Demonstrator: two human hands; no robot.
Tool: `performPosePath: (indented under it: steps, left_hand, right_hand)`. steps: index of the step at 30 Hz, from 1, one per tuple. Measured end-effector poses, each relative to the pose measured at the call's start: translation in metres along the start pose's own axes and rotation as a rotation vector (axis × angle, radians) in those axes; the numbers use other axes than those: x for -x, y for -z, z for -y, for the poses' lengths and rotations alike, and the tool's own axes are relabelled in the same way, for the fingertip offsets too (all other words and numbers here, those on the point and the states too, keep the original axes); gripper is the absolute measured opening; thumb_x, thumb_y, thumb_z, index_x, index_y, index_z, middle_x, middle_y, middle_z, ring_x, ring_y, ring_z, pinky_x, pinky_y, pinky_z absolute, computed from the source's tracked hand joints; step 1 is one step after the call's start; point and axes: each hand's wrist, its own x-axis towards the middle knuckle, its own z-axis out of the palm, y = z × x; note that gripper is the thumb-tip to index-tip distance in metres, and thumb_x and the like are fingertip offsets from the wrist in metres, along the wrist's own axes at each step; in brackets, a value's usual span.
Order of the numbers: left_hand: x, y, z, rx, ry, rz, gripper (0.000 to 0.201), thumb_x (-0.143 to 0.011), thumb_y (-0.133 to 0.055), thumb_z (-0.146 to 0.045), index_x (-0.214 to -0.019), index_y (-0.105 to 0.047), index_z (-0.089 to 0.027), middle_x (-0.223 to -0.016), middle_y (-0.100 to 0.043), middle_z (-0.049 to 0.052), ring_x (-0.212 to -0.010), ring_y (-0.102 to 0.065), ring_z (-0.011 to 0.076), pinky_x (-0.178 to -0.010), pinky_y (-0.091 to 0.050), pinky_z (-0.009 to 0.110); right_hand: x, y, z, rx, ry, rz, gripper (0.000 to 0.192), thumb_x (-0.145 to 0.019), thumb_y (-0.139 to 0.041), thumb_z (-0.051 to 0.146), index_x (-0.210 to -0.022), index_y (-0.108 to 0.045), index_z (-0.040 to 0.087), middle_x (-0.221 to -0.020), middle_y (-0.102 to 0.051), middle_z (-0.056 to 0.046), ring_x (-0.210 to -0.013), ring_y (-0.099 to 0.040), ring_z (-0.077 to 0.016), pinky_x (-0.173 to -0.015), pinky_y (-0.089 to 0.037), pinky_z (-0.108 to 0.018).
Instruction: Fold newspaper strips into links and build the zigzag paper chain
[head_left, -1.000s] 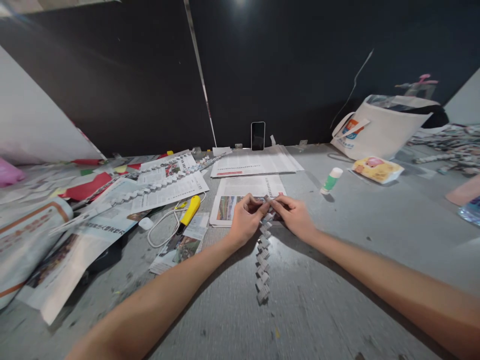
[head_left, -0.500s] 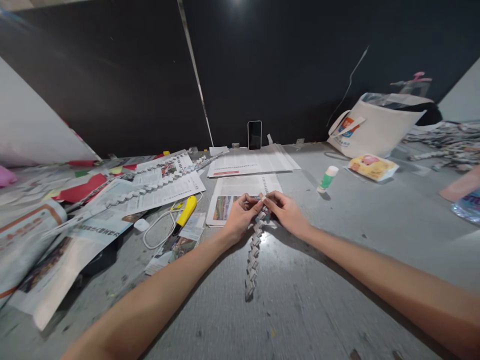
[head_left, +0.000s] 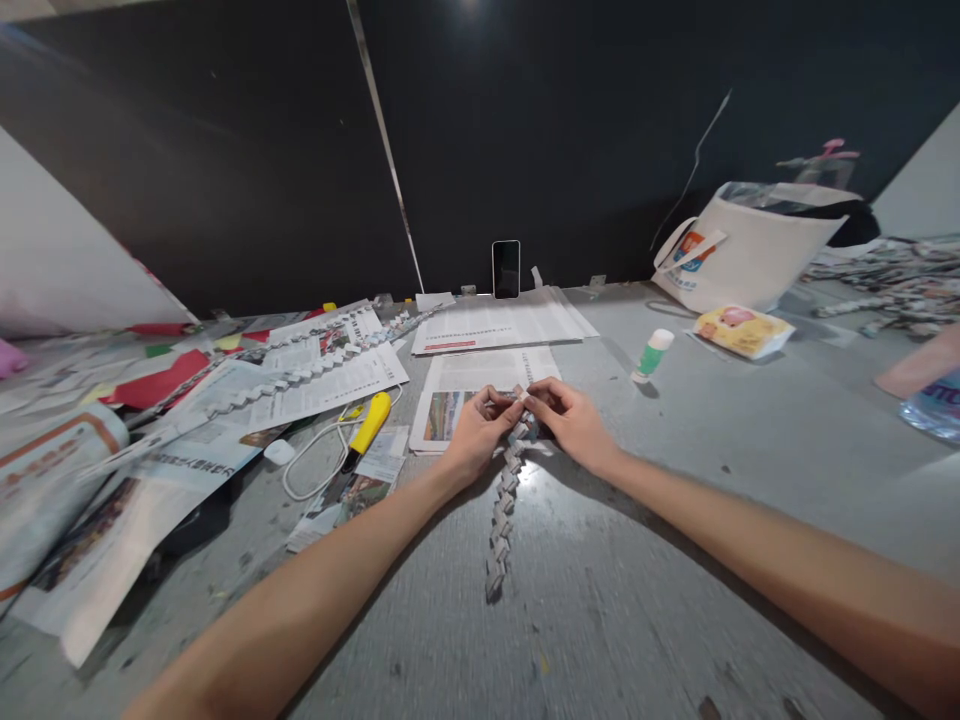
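Note:
A braided strip of folded newspaper (head_left: 503, 510) lies on the grey table (head_left: 675, 480), running from my fingers toward me. My left hand (head_left: 474, 432) and my right hand (head_left: 570, 420) meet at its far end, and both pinch the folded paper there between thumb and fingers. The fingertips touch each other over the strip, hiding its top fold. Under the hands lies a newspaper sheet (head_left: 480, 378) with a colour photo.
Left of the hands lie a yellow utility knife (head_left: 365, 428), a white cable (head_left: 315, 462), newspapers and another long paper braid (head_left: 300, 375). A phone (head_left: 506, 268) stands at the back, a glue stick (head_left: 651, 355), a snack packet (head_left: 742, 330) and a white tote bag (head_left: 750, 245) to the right.
The hands stay together on the braid's far end, working the fold; the braid's free end has swung a little to the left. The view has shifted slightly.

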Motion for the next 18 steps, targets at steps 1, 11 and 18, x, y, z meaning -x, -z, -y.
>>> performPosePath:
  steps: [1,11,18]
  left_hand:
    - [-0.0004,0.0003,0.0006,-0.005,0.001,-0.009,0.051,-0.073,-0.093,-0.051,-0.078,-0.054,-0.019,-0.078,-0.067,0.0,-0.068,-0.058,0.0099,-0.062,-0.042,0.023]
    - [0.0002,0.0009,-0.0008,0.041,0.02,0.028,0.05,-0.072,-0.095,-0.047,-0.079,-0.054,-0.018,-0.081,-0.066,0.0,-0.073,-0.059,0.01,-0.065,-0.043,0.022]
    - [0.0018,0.0002,-0.0024,0.064,0.072,0.024,0.047,-0.073,-0.094,-0.047,-0.087,-0.058,-0.02,-0.081,-0.069,0.0,-0.072,-0.064,0.0115,-0.066,-0.046,0.023]
  right_hand:
    - [0.0001,0.0,0.0008,-0.003,-0.003,-0.001,0.041,-0.093,-0.069,0.063,-0.097,-0.066,0.022,-0.077,-0.062,-0.001,-0.071,-0.057,-0.0186,-0.068,-0.051,-0.032]
    - [0.0007,-0.0004,-0.0019,-0.04,-0.005,-0.022,0.039,-0.091,-0.072,0.061,-0.097,-0.066,0.023,-0.076,-0.06,0.001,-0.071,-0.057,-0.0182,-0.069,-0.051,-0.031]
    - [0.0027,-0.0009,-0.0016,-0.061,0.0,-0.04,0.036,-0.091,-0.074,0.058,-0.096,-0.067,0.023,-0.075,-0.059,0.001,-0.069,-0.055,-0.0175,-0.066,-0.049,-0.031]
